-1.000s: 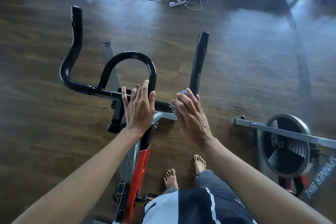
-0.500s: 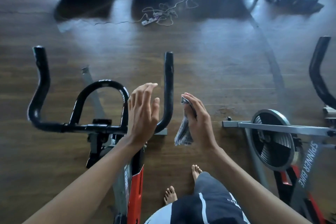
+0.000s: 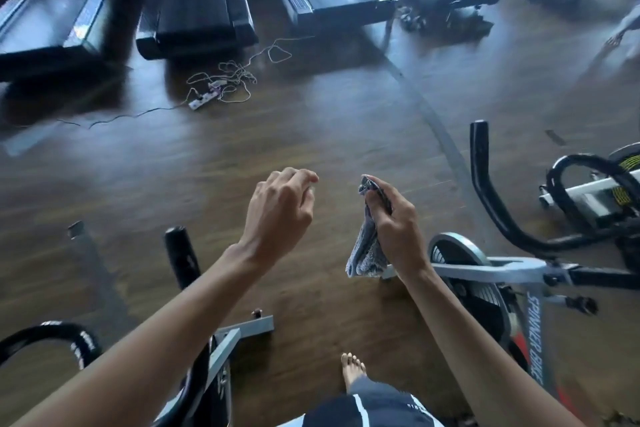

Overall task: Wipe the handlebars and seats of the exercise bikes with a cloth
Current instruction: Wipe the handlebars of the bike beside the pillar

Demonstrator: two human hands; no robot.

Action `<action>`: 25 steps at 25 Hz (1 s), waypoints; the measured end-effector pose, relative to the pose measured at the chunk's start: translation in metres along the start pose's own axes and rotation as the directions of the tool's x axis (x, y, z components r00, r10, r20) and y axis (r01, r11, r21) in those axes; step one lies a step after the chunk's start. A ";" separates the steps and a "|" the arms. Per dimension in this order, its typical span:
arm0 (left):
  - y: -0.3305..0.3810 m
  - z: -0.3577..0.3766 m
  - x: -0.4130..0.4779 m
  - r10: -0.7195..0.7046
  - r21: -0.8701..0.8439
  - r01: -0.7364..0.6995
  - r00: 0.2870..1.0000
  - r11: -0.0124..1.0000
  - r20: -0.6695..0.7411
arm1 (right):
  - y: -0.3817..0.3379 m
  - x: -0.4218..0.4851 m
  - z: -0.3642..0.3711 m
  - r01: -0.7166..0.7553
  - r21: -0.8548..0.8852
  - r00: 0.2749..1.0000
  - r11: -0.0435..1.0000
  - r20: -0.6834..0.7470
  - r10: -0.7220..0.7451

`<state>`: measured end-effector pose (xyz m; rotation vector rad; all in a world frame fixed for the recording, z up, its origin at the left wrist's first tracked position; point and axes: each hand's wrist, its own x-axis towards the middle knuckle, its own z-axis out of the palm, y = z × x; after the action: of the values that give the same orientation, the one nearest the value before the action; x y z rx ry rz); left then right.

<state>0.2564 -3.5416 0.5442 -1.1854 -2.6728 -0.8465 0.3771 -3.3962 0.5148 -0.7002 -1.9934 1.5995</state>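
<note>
Two hands hang above the dark wooden floor (image 3: pixel 329 135). The right hand (image 3: pixel 394 225) pinches a crumpled grey terry cloth (image 3: pixel 365 251) that dangles in mid-air. The left hand (image 3: pixel 277 215), just left of it, holds nothing, its fingers seemingly loosely curled. A black tubular handlebar (image 3: pixel 491 198) rises to the right, apart from the cloth.

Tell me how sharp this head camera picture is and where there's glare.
Head view: motion blur smears the treadmills and the far bike; the left hand, right hand and cloth are sharper. Pale glare washes the floor near the power strip; wide-angle distortion curves the edges.
</note>
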 end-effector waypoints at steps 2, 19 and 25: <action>-0.001 0.006 0.039 -0.023 0.014 0.023 1.000 1.000 0.011 | 0.000 0.040 -0.008 -0.006 0.003 1.000 1.000 0.000 0.006; -0.268 -0.067 0.195 -0.544 -0.021 0.555 0.807 0.832 -0.228 | -0.047 0.312 0.278 0.064 0.014 0.845 0.998 0.532 -0.061; -0.347 -0.138 0.124 -0.770 -0.089 0.840 0.443 0.536 -0.460 | -0.085 0.304 0.445 0.114 0.068 0.521 0.991 0.845 -0.118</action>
<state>-0.0936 -3.7216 0.5415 0.4489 -2.7077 -0.8102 -0.1502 -3.5359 0.5276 0.3677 -2.5908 2.0852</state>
